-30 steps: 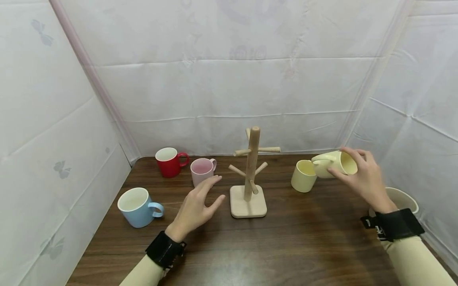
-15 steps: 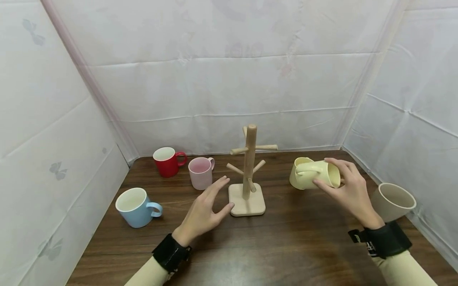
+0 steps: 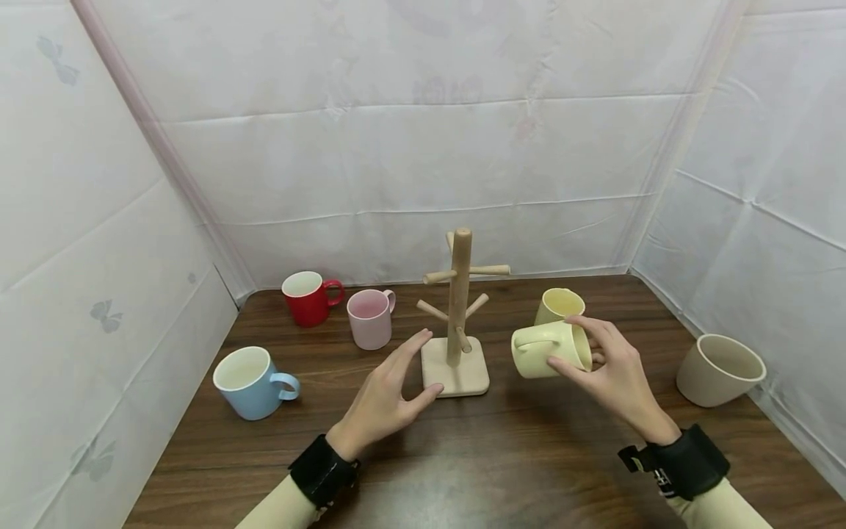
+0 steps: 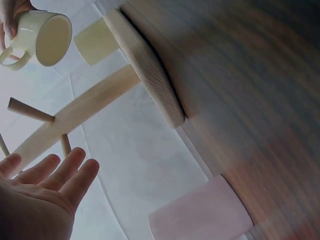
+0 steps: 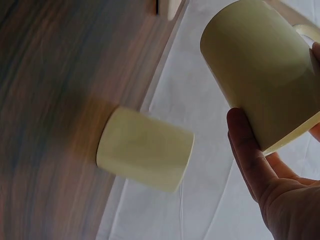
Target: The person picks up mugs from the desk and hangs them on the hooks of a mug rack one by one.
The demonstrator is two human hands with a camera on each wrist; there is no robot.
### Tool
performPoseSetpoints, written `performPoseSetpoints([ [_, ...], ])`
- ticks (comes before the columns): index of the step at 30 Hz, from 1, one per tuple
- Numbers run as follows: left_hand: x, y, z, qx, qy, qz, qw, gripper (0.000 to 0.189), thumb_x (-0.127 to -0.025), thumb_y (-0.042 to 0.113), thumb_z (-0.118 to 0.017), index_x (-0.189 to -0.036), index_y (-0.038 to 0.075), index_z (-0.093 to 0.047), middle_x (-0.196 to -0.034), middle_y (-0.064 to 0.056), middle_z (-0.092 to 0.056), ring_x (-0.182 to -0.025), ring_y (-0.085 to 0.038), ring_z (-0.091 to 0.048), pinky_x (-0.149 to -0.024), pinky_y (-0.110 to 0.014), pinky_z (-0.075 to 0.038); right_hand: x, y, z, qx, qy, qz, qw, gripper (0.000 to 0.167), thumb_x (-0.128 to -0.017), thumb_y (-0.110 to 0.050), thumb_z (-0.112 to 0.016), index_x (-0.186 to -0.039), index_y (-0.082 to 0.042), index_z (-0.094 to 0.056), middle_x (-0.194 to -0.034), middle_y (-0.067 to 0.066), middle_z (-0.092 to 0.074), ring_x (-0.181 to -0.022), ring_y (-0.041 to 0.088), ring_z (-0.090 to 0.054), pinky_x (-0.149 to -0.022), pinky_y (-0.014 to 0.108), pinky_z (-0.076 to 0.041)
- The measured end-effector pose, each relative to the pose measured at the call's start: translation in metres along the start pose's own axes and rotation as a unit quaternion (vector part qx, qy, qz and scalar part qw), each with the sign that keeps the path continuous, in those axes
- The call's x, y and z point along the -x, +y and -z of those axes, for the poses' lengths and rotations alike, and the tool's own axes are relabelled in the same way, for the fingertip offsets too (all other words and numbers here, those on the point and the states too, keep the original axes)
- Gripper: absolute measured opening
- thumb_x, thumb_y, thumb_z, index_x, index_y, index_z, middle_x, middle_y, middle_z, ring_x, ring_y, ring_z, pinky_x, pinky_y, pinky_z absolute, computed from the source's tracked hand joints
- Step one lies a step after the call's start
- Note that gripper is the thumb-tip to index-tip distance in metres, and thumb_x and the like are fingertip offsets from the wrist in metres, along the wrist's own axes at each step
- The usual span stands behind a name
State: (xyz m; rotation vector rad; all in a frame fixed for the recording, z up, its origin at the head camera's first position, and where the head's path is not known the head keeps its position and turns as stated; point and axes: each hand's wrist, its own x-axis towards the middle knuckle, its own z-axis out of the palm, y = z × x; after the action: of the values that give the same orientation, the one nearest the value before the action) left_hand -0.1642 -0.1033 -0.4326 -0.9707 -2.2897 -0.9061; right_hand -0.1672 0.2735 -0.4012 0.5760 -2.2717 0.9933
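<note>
A pale yellow mug [image 3: 545, 350] is tipped on its side in the air, its handle toward the person. My right hand [image 3: 617, 371] pinches it near the rim, thumb on one side and fingers on the other; the right wrist view shows fingers [image 5: 247, 147] along its wall. Behind it a second yellow mug [image 3: 560, 307] stands upright, partly covered. A wooden mug tree [image 3: 457, 316] with bare pegs stands at the centre on a square base [image 3: 456, 378]. Left of that base my left hand [image 3: 383, 400] hovers with fingers extended and nothing held.
On the left stand a red mug [image 3: 308, 301], a pink mug [image 3: 370, 323] and a light blue mug [image 3: 254, 389]. A beige cup [image 3: 717, 375] is at the right edge of the brown table [image 3: 502, 463]. White sheeting [image 3: 423, 162] walls the back and sides.
My right hand has carried the tipped yellow mug leftward and toward the person, past the standing yellow mug. My left hand has drifted slightly right, toward the mug tree's base.
</note>
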Motion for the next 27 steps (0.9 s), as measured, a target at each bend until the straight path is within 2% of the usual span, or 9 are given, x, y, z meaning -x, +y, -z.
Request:
performPoseSetpoints([
  [6,0.002,0.005,-0.004,0.004,-0.004,0.0,1.0,0.077,-0.097,0.041,-0.071,-0.158,0.01,-0.036,-0.158,-0.004,-0.044,-0.141,-0.021,-0.048,-0.112,-0.04,-0.045,0.007,-0.009,-0.014,-0.022,-0.019,0.005,0.9996,0.074,-0.071,-0.011,-0.096,-0.137,-0.013,-0.062,-0.117,0.003,-0.062,-0.086,0.005,-0.062,-0.065,0.017,-0.058],
  [15,0.0,0.011,-0.006,0.019,-0.011,-0.018,0.9996,0.083,-0.092,0.04,-0.078,-0.157,0.011,-0.037,-0.157,-0.008,-0.046,-0.143,-0.021,-0.046,-0.113,-0.04,-0.043,0.015,-0.024,-0.034,-0.073,-0.048,0.012,0.9961,0.072,-0.073,-0.013,-0.095,-0.136,-0.013,-0.062,-0.117,0.0,-0.063,-0.085,0.014,-0.069,-0.066,0.021,-0.059],
  [20,0.001,0.013,-0.009,0.038,-0.018,-0.022,0.9989,0.089,-0.089,0.04,-0.082,-0.159,0.013,-0.034,-0.157,-0.005,-0.045,-0.143,-0.021,-0.046,-0.115,-0.039,-0.041,0.017,-0.033,-0.042,-0.101,-0.069,0.005,0.9925,0.071,-0.075,-0.015,-0.094,-0.137,-0.013,-0.06,-0.119,-0.001,-0.063,-0.087,0.016,-0.071,-0.067,0.023,-0.06],
  [27,0.004,0.017,-0.011,0.054,-0.028,-0.019,0.998,0.085,-0.087,0.043,-0.083,-0.152,0.009,-0.041,-0.152,-0.006,-0.05,-0.14,-0.022,-0.049,-0.113,-0.039,-0.043,0.021,-0.043,-0.053,-0.133,-0.08,0.01,0.9878,0.07,-0.076,-0.012,-0.093,-0.138,-0.01,-0.059,-0.119,0.001,-0.064,-0.087,0.015,-0.072,-0.068,0.025,-0.061],
])
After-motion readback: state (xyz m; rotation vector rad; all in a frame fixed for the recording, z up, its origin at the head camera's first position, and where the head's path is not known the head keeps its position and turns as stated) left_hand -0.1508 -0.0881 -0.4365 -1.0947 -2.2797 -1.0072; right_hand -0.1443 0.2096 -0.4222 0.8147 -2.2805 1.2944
